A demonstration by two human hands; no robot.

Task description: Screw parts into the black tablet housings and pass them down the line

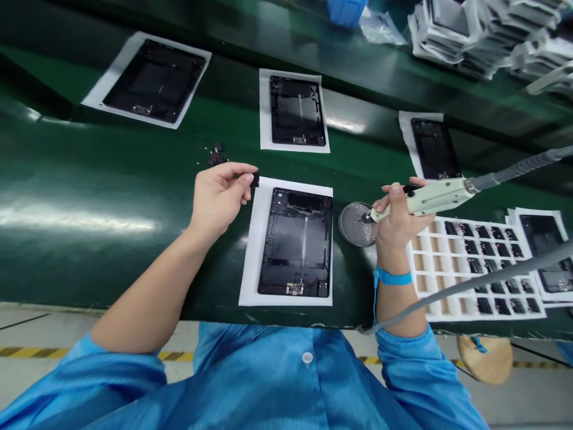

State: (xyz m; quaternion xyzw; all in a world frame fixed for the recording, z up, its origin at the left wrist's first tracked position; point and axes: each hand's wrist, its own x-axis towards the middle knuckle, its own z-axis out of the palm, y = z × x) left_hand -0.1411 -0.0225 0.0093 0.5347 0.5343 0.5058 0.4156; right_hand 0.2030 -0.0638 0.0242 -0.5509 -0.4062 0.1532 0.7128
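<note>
While the left hand (220, 196) pinches a small dark piece (255, 179), the open tablet (289, 242) looks only partly fitted.
It lies on white paper (253, 257) between the hands; the right hand (396, 224), well apart, grips a screwdriver (441, 196) at a metal dish (351, 228); the tray (441, 263) appears part-used.

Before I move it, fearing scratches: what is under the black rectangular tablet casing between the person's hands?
Under that casing lies a flat white sheet, showing mostly at left, on the glossy green tabletop. The casing's underside and the sheet's middle are hidden.
</note>
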